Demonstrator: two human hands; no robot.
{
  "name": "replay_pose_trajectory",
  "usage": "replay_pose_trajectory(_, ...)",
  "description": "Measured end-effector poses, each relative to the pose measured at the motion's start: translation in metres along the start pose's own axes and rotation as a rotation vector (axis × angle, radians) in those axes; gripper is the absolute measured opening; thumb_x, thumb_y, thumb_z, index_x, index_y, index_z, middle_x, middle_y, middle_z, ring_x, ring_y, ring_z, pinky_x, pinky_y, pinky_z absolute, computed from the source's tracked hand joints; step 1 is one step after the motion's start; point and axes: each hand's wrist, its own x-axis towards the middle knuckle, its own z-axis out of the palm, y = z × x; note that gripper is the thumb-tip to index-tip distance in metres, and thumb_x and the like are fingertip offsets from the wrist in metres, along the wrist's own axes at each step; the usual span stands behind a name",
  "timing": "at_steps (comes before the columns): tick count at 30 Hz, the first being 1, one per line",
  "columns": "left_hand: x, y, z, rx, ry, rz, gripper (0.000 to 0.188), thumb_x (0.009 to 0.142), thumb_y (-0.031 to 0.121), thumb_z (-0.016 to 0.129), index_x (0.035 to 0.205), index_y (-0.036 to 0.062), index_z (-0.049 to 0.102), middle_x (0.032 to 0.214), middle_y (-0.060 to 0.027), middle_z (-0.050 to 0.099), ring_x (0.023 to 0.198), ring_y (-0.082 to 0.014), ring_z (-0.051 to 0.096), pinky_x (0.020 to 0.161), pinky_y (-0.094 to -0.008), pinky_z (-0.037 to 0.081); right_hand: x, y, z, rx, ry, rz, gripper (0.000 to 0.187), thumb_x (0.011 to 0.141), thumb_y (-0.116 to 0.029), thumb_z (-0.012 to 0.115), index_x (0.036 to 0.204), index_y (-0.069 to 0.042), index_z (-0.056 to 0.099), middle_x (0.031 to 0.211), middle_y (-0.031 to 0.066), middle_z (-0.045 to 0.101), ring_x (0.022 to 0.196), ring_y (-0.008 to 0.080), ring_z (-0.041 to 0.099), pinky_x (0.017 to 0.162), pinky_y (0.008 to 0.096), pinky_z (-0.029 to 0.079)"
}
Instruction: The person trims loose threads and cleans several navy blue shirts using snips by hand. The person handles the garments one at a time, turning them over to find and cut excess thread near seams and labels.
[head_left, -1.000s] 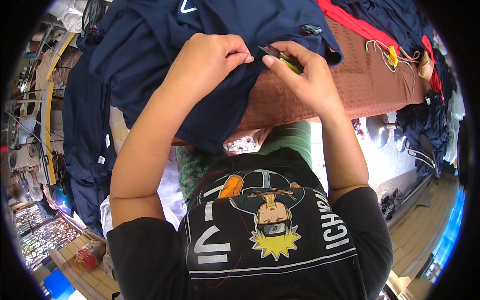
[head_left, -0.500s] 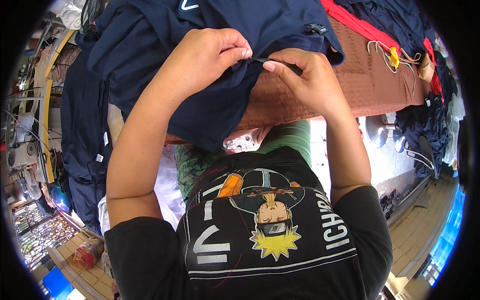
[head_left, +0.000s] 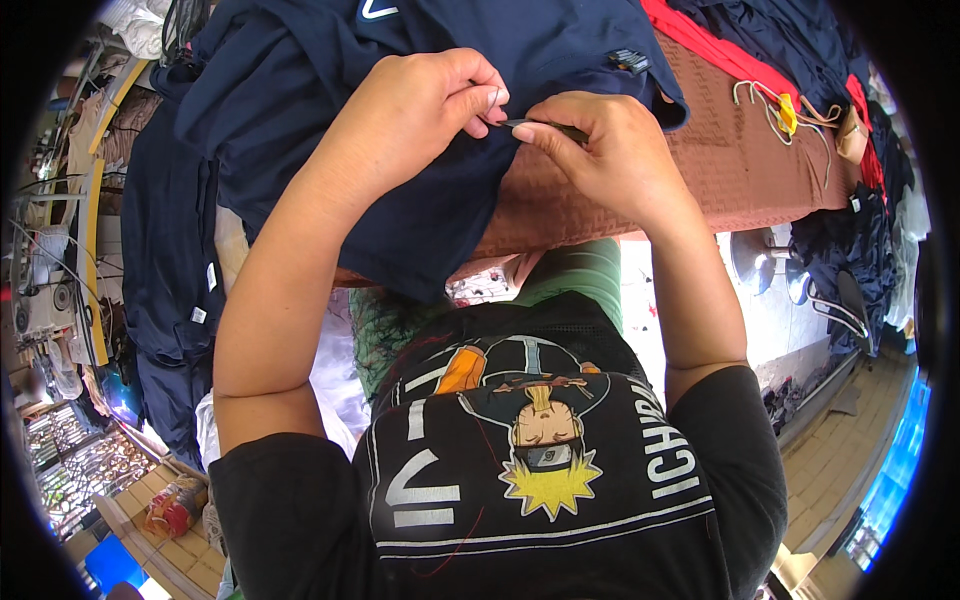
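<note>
A navy blue garment lies spread over the brown cloth-covered surface in front of me, its near edge hanging down towards my lap. Over it, my left hand is closed in a pinch; what sits between its fingertips is too small to make out. My right hand grips a slim dark pointed tool, its tip at the left fingertips. Most of the tool is hidden in the palm, so I cannot tell whether it is tweezers or thread snips. A small dark label shows on the garment beyond my right hand.
The brown cloth reaches to the right. On it lie a red fabric strip and a yellow piece with pale cords. More navy clothing hangs at the left, and dark clothes hang at the right.
My left hand has risen slightly from the garment, its fingertips now showing more. The right hand has shifted a little up and left, with the pointed tool still in it.
</note>
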Motion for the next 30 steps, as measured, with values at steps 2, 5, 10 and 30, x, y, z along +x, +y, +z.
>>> replay_pose_trajectory(2,-0.004,0.004,-0.004,0.016,0.028,-0.012,0.013,0.092,0.009,0.059,0.097,-0.0023,0.063,0.089,-0.0062,0.07,0.076,-0.0107,0.064,0.069,-0.0236,0.049,-0.002,0.004,0.0,0.011,0.03,0.008,0.027,0.084,-0.033,0.068,0.091,-0.007,0.071,0.07,0.0129,0.064,0.066,0.0325,0.062,0.06,0.039,0.048)
replay_pose_trajectory(5,-0.025,0.017,-0.028,0.123,0.004,0.105,0.011,0.091,0.008,0.06,0.093,-0.0023,0.063,0.099,-0.0096,0.069,0.086,-0.0124,0.064,0.075,-0.0244,0.049,-0.007,0.007,-0.006,0.092,0.075,0.145,0.032,0.084,-0.035,0.069,0.094,-0.004,0.07,0.071,0.0149,0.065,0.067,0.0312,0.064,0.062,0.036,0.049)
replay_pose_trajectory(10,-0.087,0.056,-0.075,0.25,-0.405,0.068,0.017,0.081,0.012,0.07,0.09,-0.0026,0.068,0.098,-0.0146,0.069,0.09,-0.0249,0.067,0.082,-0.0346,0.05,-0.016,0.028,0.009,0.426,-0.016,0.262,0.031,0.086,-0.025,0.074,0.102,0.001,0.07,0.085,0.0016,0.069,0.076,0.007,0.058,0.069,0.0232,0.047)
replay_pose_trajectory(30,-0.013,-0.015,0.025,0.032,0.101,0.081,0.03,0.08,0.008,0.073,0.11,0.0069,0.067,0.093,-0.0017,0.063,0.076,-0.0093,0.06,0.071,-0.0232,0.05,-0.016,0.011,0.032,0.648,0.099,0.294,0.016,0.087,-0.017,0.07,0.095,-0.002,0.07,0.074,-0.0019,0.064,0.072,0.0041,0.052,0.067,0.0229,0.044)
